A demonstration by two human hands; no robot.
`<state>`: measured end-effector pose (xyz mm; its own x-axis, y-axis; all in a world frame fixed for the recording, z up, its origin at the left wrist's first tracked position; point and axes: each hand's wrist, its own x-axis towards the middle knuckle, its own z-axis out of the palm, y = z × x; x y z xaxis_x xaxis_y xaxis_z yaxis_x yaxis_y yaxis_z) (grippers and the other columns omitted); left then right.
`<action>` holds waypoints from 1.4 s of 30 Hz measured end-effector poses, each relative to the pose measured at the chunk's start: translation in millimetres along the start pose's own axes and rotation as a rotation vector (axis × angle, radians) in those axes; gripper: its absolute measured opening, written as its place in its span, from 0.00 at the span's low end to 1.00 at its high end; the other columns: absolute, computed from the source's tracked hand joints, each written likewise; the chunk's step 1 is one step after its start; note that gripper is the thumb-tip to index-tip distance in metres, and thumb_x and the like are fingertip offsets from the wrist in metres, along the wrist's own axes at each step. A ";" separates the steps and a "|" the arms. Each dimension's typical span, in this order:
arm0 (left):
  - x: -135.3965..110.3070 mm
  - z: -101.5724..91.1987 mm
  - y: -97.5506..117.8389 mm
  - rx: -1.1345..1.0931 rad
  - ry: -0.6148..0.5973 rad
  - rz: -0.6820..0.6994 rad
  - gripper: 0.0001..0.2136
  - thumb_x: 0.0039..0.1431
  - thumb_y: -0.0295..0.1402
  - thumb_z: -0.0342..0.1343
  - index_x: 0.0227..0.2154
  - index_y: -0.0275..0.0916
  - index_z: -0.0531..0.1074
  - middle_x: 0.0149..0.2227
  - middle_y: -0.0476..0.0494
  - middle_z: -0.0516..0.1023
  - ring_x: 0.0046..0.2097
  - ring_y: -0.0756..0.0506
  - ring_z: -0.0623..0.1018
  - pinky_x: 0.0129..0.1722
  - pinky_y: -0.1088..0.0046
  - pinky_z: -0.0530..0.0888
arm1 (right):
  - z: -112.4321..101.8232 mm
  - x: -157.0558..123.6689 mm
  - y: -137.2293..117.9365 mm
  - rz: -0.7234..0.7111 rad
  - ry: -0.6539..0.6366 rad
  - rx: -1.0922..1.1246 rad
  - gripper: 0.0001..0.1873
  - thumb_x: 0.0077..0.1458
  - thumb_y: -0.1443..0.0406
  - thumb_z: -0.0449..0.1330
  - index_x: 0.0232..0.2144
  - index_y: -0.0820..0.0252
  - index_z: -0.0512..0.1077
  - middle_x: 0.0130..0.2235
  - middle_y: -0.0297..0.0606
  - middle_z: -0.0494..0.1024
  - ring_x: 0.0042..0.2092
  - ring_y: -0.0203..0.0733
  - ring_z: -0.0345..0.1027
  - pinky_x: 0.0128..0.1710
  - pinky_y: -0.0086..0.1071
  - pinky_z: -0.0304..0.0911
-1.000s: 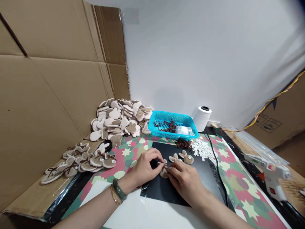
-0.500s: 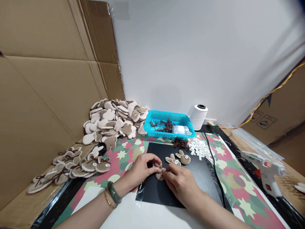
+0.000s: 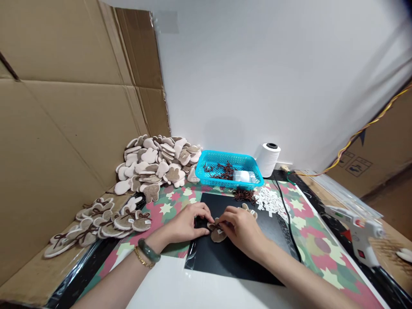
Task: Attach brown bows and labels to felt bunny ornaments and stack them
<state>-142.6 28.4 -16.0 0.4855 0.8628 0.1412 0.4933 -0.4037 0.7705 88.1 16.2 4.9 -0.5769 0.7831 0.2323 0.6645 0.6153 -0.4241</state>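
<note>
A brown rabbit-shaped felt piece (image 3: pixel 218 234) with a dark brown bow lies on the black mat (image 3: pixel 231 257). My left hand (image 3: pixel 188 222), with a green bangle and a gold bracelet at the wrist, pinches the piece at its left side. My right hand (image 3: pixel 242 226) pinches the bow on it from the right, fingers closed. Another rabbit piece (image 3: pixel 250 209) with a small white tag shows just behind my right hand.
A heap of plain rabbit pieces (image 3: pixel 157 162) lies at the back left; finished ones with bows (image 3: pixel 106 221) lie nearer left. A turquoise basket (image 3: pixel 229 168) holds brown bows and a clear jar. White thread spool (image 3: pixel 268 159), white labels (image 3: pixel 270 201), loose bows (image 3: pixel 244 195), glue gun (image 3: pixel 357 229) at right.
My right hand has shifted up and forward over the rabbit piece, covering the pieces behind it. The camera view has swung slightly.
</note>
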 end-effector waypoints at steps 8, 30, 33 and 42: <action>0.9 10.8 -6.8 0.023 0.060 -0.013 0.05 0.51 0.26 0.67 0.31 0.41 0.81 0.38 0.46 0.77 0.41 0.45 0.77 0.41 0.72 0.72 | -1.3 16.5 -3.9 0.011 -0.133 -0.046 0.09 0.58 0.73 0.63 0.35 0.56 0.82 0.38 0.34 0.79 0.34 0.36 0.73 0.31 0.28 0.53; -0.2 15.4 -1.8 0.128 0.046 0.052 0.07 0.49 0.23 0.68 0.30 0.41 0.81 0.35 0.50 0.79 0.40 0.45 0.76 0.47 0.67 0.65 | -12.2 18.2 -1.1 -0.232 -0.198 -0.250 0.06 0.62 0.73 0.58 0.32 0.62 0.72 0.36 0.34 0.74 0.27 0.33 0.64 0.26 0.30 0.47; -0.3 17.0 -2.0 0.151 0.053 0.051 0.08 0.48 0.22 0.66 0.30 0.41 0.81 0.34 0.50 0.79 0.39 0.45 0.76 0.47 0.67 0.65 | -16.1 15.9 2.2 -0.199 -0.201 -0.191 0.06 0.59 0.74 0.59 0.36 0.60 0.73 0.39 0.35 0.75 0.30 0.33 0.68 0.29 0.29 0.51; 0.8 20.6 -4.8 0.149 0.091 0.082 0.08 0.46 0.22 0.64 0.29 0.41 0.78 0.33 0.50 0.80 0.38 0.45 0.76 0.49 0.67 0.68 | -10.0 14.0 1.5 -0.180 -0.233 -0.220 0.06 0.57 0.74 0.61 0.34 0.60 0.76 0.39 0.34 0.77 0.30 0.33 0.69 0.29 0.31 0.47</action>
<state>-129.7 24.8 -32.4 0.4648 0.8461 0.2609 0.5591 -0.5089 0.6545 85.8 29.0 16.3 -0.7701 0.6342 0.0693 0.6139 0.7662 -0.1901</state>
